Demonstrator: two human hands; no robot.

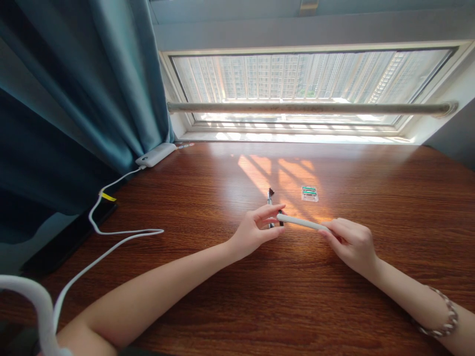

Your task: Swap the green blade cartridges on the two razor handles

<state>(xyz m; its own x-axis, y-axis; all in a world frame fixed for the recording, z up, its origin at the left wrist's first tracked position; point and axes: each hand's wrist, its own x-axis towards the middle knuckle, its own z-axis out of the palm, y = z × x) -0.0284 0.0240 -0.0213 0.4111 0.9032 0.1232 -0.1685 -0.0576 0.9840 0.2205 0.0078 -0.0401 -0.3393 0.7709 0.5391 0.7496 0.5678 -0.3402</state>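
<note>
My right hand (351,242) grips one end of a slim white stick-like handle (301,222) held level just above the wooden table (208,198). My left hand (260,228) pinches its other end between thumb and fingers, where a small dark part shows. Just behind my left fingers a second slim tool with a dark head (270,195) lies on the table. A small clear packet with green strips (309,193) lies beyond the handle in the sun patch.
A white power bank (156,154) sits at the back left by the blue curtain (74,89), its white cable (111,237) trailing over the table toward me. A window with a metal rail (308,108) runs along the far edge.
</note>
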